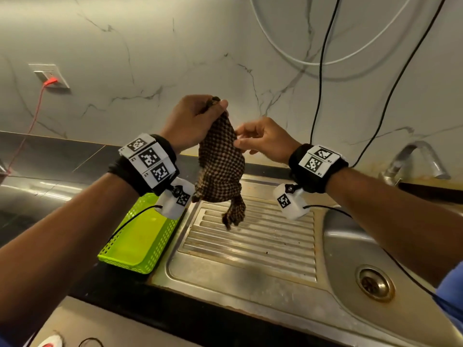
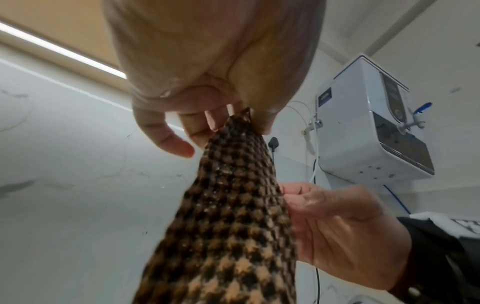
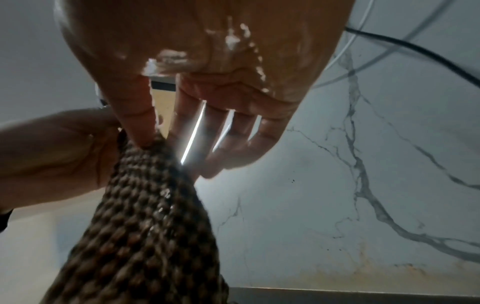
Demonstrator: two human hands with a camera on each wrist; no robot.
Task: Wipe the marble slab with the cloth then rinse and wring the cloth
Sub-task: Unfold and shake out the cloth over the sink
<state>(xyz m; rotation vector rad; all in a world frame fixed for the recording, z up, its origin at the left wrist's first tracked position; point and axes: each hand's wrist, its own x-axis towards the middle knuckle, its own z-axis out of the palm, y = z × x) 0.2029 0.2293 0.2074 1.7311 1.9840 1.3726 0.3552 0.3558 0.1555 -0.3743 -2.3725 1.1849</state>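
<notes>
The cloth (image 1: 221,169) hangs in mid-air above the ribbed drainboard (image 1: 250,236), a brown and tan houndstooth weave, thick and knobbly, bunched narrow at the top and widening as it drops, with a twisted tail dangling at the bottom. Tiny wet glints sit on the weave in the left wrist view. The left hand (image 1: 193,120) grips the top corner, fingers curled round it, thumb pressed on. The right hand (image 1: 263,140) pinches the cloth's edge lower down between thumb and forefinger, its other fingers loosely spread; its palm shines wet in the right wrist view. Both wrists wear black bands with black-and-white square code tags; the small print beside them is too small to read. Left of the drainboard, a green basket (image 1: 140,244) on the dark bench (image 1: 62,156). Right, the sink (image 1: 350,246) and tap (image 1: 416,161). High on the veined marble wall (image 1: 175,58), a white purifier (image 2: 369,123) with a dark badge, unreadable.
</notes>
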